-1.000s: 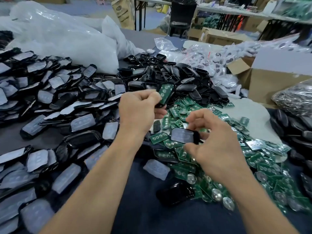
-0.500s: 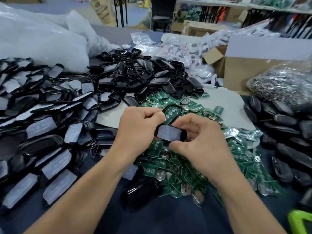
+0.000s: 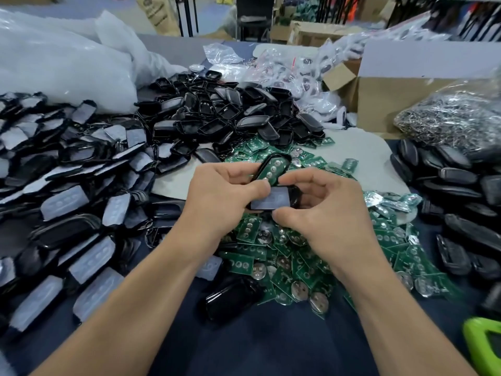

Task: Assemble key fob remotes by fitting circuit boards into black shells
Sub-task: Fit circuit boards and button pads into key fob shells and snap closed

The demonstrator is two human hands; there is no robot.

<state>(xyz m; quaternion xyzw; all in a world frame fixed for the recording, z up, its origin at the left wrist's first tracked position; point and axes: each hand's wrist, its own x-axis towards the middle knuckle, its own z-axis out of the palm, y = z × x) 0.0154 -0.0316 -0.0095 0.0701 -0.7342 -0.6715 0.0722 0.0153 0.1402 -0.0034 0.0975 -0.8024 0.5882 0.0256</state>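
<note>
Green circuit board (image 3: 272,169) sits in a black shell (image 3: 280,156) pinched by the left hand (image 3: 225,196), just above the grey-faced shell half (image 3: 271,200) the right hand (image 3: 325,213) grips. Hands are now touching, way closer than a second ago.

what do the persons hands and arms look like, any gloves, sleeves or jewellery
No gloves and no sleeves in view: the left hand and right hand are bare, and the left forearm and right forearm are uncovered down to the lower edge of the picture. No watch, ring, bracelet or wristband shows on either side.
</note>
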